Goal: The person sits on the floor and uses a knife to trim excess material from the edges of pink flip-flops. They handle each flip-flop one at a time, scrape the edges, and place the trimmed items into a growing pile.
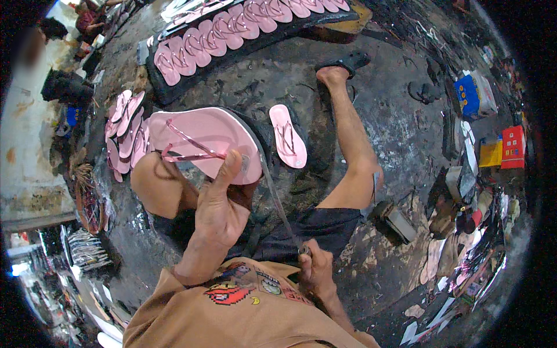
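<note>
Held up in front of me is a pink flip-flop (204, 130) with shiny pink straps. My left hand (220, 214) is closed around its near end, thumb on top by the strap. A dark layer shows beyond the sole's far edge. My right hand (317, 269) grips the handle of a long, thin-bladed knife (277, 203). Its blade reaches up to the rounded right end of the flip-flop and seems to touch the rim there. Another pink flip-flop (288, 138) lies on the floor just to the right.
A tight row of pink flip-flops (226, 35) lies on a dark board ahead. More are heaped (126, 130) by my left knee. My right leg (354, 127) stretches forward. On the right stand a blue box (474, 95), a red box (513, 148) and scattered scraps (458, 261).
</note>
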